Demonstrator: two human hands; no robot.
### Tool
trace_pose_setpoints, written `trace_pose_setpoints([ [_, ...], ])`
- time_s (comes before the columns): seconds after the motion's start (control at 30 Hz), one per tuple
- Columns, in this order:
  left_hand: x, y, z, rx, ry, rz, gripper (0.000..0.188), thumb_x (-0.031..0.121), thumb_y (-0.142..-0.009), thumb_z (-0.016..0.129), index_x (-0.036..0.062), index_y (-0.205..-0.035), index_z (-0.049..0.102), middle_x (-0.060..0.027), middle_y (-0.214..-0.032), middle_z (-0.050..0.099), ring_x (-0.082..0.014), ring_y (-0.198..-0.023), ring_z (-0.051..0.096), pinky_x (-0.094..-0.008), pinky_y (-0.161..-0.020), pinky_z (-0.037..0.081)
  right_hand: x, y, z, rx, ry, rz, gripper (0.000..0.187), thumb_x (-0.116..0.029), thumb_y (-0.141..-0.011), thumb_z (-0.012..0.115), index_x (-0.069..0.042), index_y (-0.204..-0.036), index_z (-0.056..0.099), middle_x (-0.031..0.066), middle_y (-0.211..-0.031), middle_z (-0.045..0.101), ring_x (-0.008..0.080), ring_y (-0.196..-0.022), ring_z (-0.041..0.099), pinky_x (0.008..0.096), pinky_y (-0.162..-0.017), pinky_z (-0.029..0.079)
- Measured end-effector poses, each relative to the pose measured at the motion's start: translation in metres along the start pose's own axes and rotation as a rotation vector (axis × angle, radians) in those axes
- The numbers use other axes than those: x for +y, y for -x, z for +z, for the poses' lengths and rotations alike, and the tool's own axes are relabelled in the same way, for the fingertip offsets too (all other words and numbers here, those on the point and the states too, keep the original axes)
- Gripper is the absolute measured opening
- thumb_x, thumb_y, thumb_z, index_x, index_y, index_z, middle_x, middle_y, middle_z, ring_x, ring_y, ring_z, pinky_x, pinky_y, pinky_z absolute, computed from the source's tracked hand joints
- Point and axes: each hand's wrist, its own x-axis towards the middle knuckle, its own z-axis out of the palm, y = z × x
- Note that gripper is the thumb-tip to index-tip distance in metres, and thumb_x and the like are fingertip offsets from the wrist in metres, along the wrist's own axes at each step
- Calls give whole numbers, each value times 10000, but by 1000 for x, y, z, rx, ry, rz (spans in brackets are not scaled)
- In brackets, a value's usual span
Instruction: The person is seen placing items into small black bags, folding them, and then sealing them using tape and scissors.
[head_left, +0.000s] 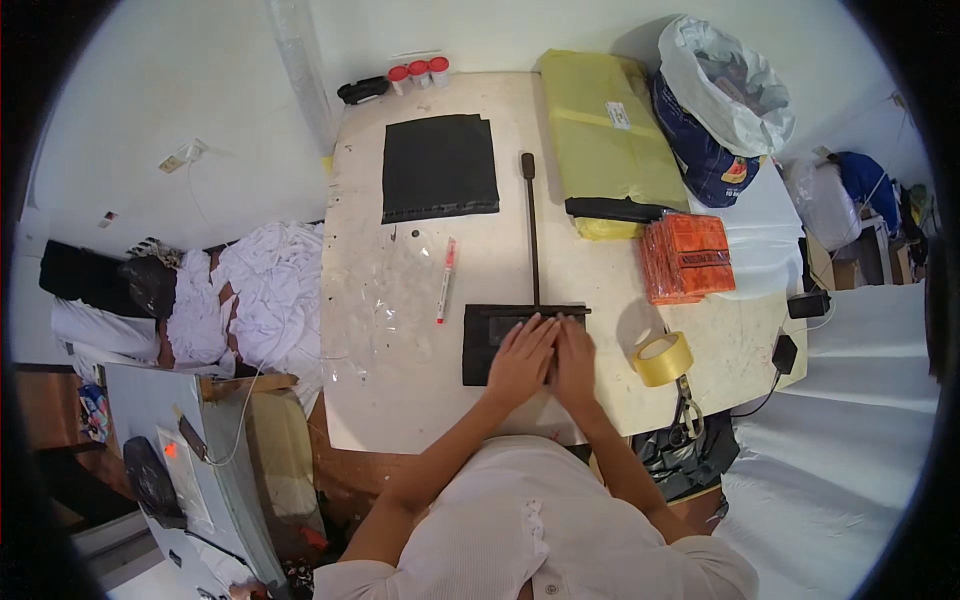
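On the near part of the table lies a folded black piece [475,350], fabric or plastic, I cannot tell which. My left hand [522,358] rests flat on it with fingers stretched forward. Close beside it my right hand [574,362] lies flat too, fingers pointing away from me. Just beyond my fingertips is the crossbar of a dark T-shaped tool [533,240], its long rod running away to a thicker end. A small grey rectangle shows on the black piece by my left fingers. A white and red marker pen [446,280] lies to the left.
Farther back lies a black flat bag [440,168]. Red-lidded jars [420,74] stand at the far edge. On the right are a yellow package [600,130], a white and blue sack [715,110], orange packets [688,256], a yellow tape roll [662,360] and scissors [688,410].
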Motion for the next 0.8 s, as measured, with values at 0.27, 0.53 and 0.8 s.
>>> trace_pose_setpoints([
  [0.27, -6, 14, 5, -116, -192, -134, 532, 365, -896, 413, 98, -1353, 361, -59, -1411, 337, -203, -1322, 270, -457, -1074, 156, -10, 7, 3, -107, 317, 28, 559, -277, -858, 452, -10, -1337, 346, 146, -1419, 298, 261, -1325, 259, 531, -1072, 82],
  [0.53, -22, 45, -6, 9, -410, -488, 600, 381, -906, 403, 20, -1370, 286, -122, -1435, 272, -259, -1343, 217, -535, -1060, 116, 7, -3, -8, 176, 75, 184, 667, -366, -806, 610, 37, -1284, 375, 229, -1332, 365, 369, -1253, 317, 511, -1032, 200],
  [0.8, 6, 38, 11, -81, -289, -77, 567, 383, -894, 432, 46, -1343, 353, -128, -1441, 254, -270, -1342, 211, -538, -1050, 137, -9, -105, 26, -171, 334, 53, 346, -312, -769, 593, -20, -953, 599, 116, -953, 605, 289, -969, 483, 444, -822, 363],
])
